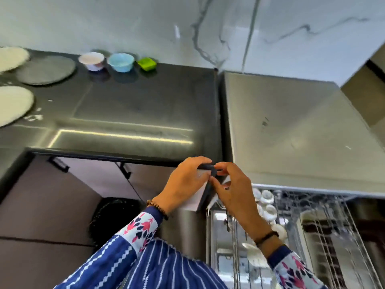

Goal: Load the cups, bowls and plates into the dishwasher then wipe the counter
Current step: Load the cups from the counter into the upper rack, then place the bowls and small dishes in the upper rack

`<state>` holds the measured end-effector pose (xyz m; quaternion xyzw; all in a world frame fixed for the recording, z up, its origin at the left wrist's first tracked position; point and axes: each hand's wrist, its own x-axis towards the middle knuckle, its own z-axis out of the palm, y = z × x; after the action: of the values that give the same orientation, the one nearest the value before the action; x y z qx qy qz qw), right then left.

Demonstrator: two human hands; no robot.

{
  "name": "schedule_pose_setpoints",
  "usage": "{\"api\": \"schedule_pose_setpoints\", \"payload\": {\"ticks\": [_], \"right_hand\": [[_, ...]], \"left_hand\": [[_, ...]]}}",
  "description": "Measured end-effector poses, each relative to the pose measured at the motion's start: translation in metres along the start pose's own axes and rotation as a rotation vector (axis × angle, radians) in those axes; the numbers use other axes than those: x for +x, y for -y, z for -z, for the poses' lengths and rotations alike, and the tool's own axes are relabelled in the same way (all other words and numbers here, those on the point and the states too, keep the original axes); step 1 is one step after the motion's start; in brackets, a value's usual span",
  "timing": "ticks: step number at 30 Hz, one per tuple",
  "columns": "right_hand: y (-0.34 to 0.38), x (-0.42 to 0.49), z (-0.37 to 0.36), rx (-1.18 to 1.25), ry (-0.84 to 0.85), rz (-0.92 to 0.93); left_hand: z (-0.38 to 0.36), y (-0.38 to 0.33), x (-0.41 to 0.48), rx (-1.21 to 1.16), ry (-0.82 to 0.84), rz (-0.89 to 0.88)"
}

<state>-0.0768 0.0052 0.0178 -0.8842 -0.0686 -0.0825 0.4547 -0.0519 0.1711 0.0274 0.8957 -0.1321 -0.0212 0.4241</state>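
Counter [125, 105] corner: left hand [185, 184], right hand [233, 190] pinch dark strip [205, 166].

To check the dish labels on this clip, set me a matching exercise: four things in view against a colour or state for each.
Things: 1 square container; 2 plate closest to the square container; 3 bowl beside the square container; 4 dark object.
Matches: a light blue; b held by left hand and right hand; c green; d grey.
Pairs: 1-c, 2-d, 3-a, 4-b.
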Motion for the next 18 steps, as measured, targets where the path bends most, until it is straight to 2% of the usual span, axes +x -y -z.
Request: {"api": "schedule_pose_setpoints", "payload": {"ticks": [9, 18], "right_hand": [[0.072, 0.096, -0.083, 0.042, 0.169, 0.208], [0.141, 0.188, -0.197, 0.057, 0.3, 0.323]], "left_hand": [[0.103, 0.069, 0.009, -0.042, -0.313, 0.156], [0.209, 0.156, 0.031, -0.11, -0.51, 0.257]]}}
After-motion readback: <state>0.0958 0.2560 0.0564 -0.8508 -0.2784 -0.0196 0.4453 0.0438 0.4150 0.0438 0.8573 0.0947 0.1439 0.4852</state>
